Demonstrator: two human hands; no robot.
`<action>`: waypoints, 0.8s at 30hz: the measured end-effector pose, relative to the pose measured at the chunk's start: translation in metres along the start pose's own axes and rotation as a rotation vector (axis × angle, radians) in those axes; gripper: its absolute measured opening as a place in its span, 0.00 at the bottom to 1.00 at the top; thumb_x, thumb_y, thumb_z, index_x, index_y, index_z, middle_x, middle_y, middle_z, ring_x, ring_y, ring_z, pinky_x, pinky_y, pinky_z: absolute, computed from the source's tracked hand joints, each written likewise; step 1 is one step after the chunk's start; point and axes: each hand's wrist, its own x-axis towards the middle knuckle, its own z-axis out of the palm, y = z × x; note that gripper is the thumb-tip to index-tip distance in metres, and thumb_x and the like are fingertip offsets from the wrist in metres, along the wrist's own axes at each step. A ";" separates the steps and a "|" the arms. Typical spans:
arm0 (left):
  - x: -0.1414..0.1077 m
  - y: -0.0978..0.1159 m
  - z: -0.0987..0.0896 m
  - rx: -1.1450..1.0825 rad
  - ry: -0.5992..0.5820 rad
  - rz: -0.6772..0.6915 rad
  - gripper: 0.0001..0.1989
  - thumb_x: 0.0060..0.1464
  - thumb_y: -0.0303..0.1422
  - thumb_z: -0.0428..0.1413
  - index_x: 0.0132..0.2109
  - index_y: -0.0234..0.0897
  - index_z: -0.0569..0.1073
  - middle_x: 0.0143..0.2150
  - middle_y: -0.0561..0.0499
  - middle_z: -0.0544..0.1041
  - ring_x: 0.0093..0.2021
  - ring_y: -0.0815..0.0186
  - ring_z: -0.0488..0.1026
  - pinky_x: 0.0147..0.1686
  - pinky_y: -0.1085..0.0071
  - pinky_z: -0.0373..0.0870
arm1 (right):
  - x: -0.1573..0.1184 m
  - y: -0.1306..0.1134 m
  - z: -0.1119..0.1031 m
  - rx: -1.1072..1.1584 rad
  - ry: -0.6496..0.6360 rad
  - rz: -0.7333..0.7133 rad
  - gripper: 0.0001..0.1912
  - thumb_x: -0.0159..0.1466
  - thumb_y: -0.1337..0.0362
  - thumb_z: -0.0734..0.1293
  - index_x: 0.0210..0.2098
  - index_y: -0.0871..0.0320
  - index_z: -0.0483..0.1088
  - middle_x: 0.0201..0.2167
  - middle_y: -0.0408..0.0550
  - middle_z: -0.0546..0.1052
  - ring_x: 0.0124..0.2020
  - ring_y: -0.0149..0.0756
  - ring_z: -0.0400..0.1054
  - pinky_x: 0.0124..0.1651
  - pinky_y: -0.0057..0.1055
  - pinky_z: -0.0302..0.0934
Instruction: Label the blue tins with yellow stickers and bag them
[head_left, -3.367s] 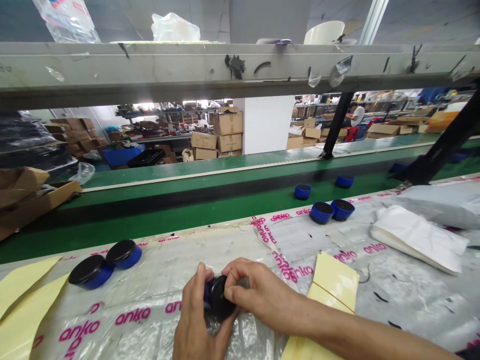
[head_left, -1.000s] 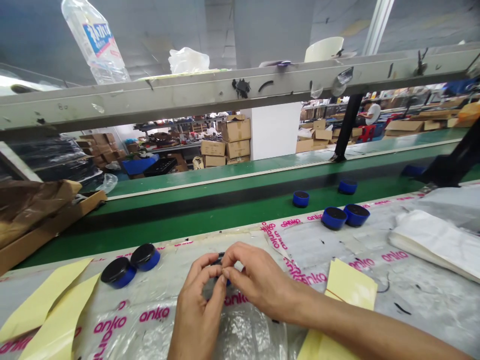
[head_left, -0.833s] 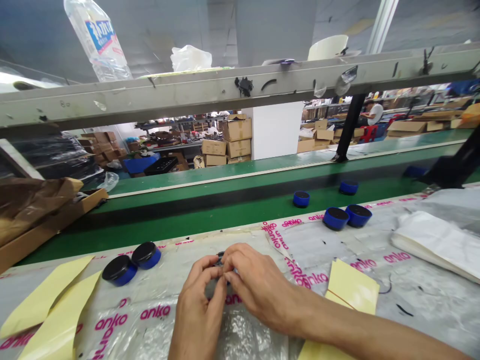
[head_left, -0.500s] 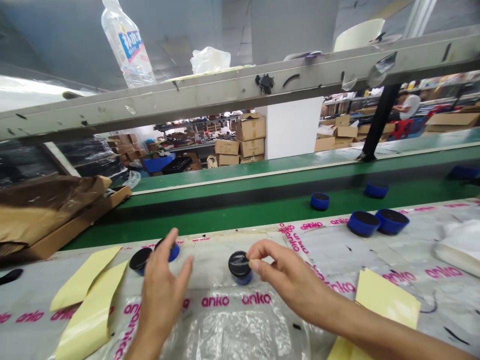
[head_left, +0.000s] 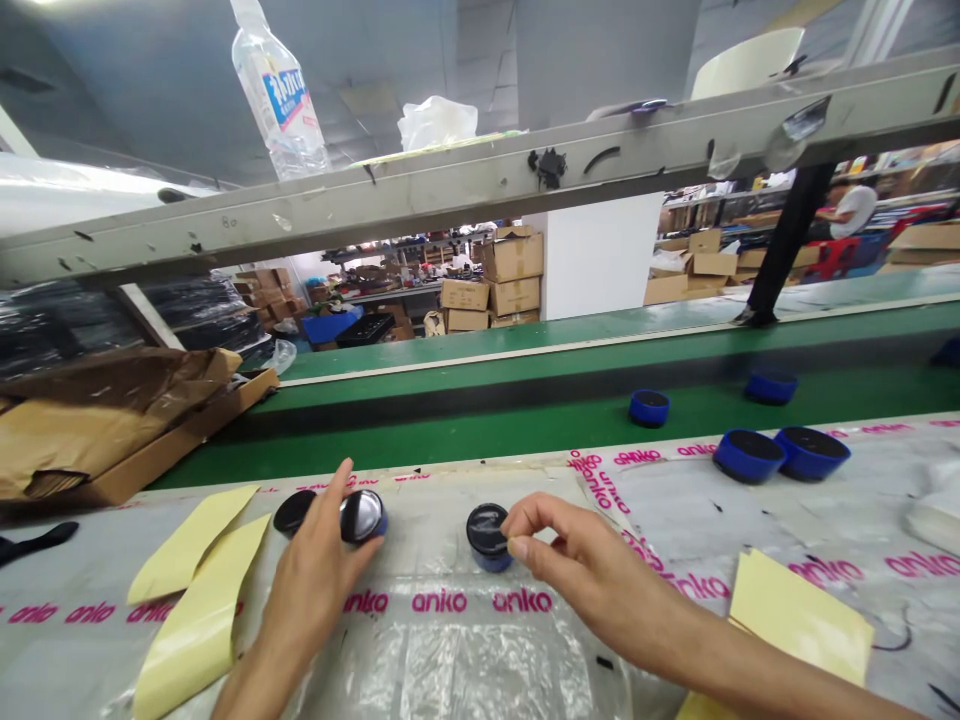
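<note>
The left hand (head_left: 311, 575), fingers spread, partly hides its eleven-o'clock puck (head_left: 292, 511); right hand (head_left: 583, 562), fingertips together, contents unclear, at centre puck's (head_left: 487, 532) three o'clock.

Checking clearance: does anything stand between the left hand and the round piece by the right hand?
Nothing visible does: only flat plastic sheet lies between left hand and round piece. The right hand is on the opposite side.

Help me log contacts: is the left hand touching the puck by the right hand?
Apart: the head view shows sheeting between the left hand and puck.
</note>
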 end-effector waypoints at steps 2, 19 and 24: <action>-0.023 0.008 0.002 -0.132 -0.022 -0.068 0.43 0.55 0.39 0.56 0.74 0.48 0.48 0.60 0.46 0.74 0.55 0.52 0.76 0.52 0.57 0.71 | 0.000 -0.001 0.004 0.019 -0.014 -0.015 0.07 0.70 0.61 0.63 0.38 0.56 0.70 0.37 0.44 0.75 0.37 0.34 0.66 0.39 0.31 0.60; -0.119 0.044 0.056 -0.509 0.168 -0.124 0.38 0.59 0.39 0.55 0.72 0.54 0.49 0.60 0.46 0.72 0.56 0.52 0.75 0.56 0.48 0.72 | 0.014 -0.013 0.055 0.075 -0.252 -0.022 0.06 0.64 0.73 0.65 0.31 0.58 0.68 0.40 0.48 0.77 0.44 0.38 0.70 0.48 0.33 0.61; -0.124 0.043 0.061 -0.515 0.156 -0.078 0.36 0.61 0.39 0.53 0.72 0.51 0.50 0.60 0.45 0.71 0.58 0.53 0.73 0.59 0.50 0.70 | 0.014 -0.008 0.054 0.032 -0.291 -0.003 0.07 0.61 0.75 0.64 0.31 0.58 0.69 0.39 0.46 0.77 0.38 0.34 0.68 0.42 0.30 0.60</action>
